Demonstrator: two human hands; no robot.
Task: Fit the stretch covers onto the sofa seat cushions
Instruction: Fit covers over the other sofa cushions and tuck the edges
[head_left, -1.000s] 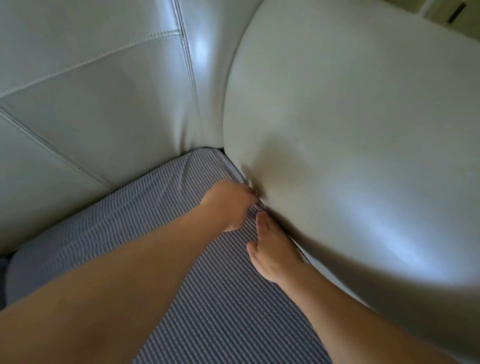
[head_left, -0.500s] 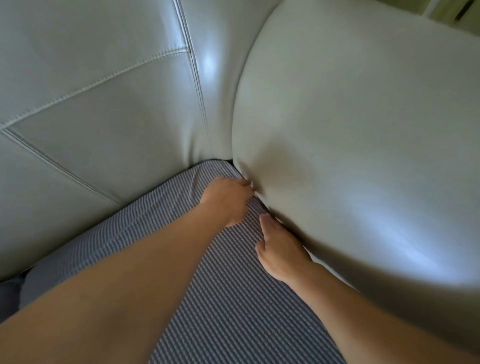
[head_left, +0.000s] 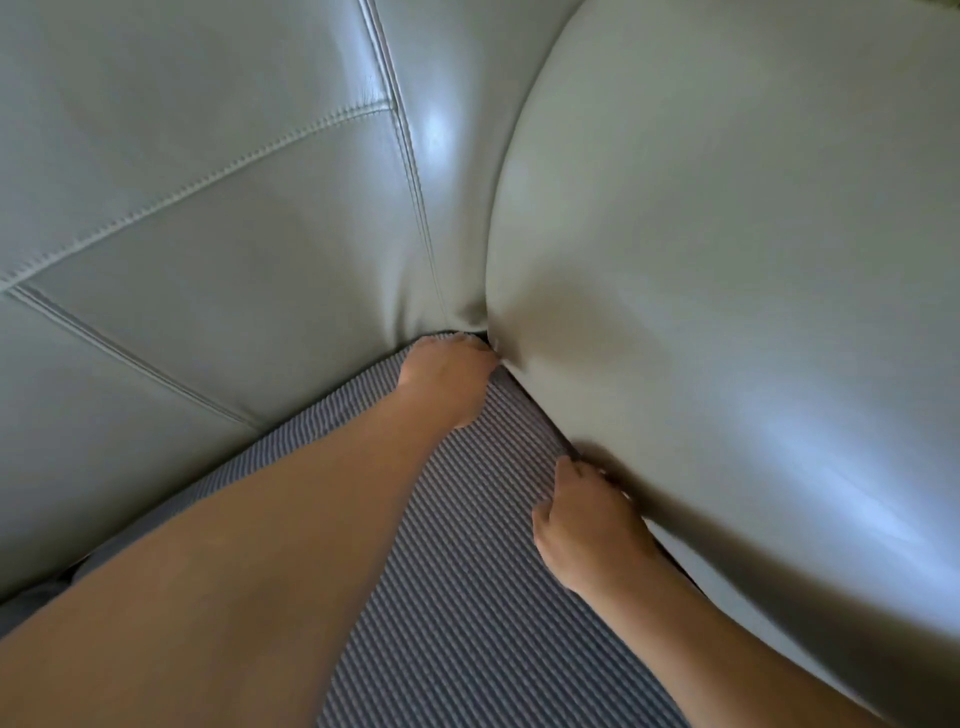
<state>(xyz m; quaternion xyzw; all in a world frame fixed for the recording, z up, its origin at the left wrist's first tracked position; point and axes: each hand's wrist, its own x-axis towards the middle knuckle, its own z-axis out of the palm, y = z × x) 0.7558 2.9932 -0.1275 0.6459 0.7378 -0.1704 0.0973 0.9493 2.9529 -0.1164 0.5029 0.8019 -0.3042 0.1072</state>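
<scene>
A grey-and-white striped stretch cover (head_left: 467, 597) lies taut over the sofa seat cushion and fills the lower middle of the view. My left hand (head_left: 447, 379) is at the far corner of the seat, where backrest and armrest meet. Its fingers are pushed down into the gap and hidden. My right hand (head_left: 587, 525) rests on the cover's right edge, closer to me. Its fingers are bent, with the tips in the crease along the armrest. I cannot see whether either hand grips fabric.
The pale leather backrest (head_left: 208, 234), with stitched seams, rises on the left. The bulging leather armrest (head_left: 727, 260) closes off the right side. A dark gap with grey fabric (head_left: 36, 603) shows at the far left of the seat.
My left hand has slid along the armrest crease into the back corner. My right hand has stayed on the crease, its fingers now more bent. The view has moved closer to the corner.
</scene>
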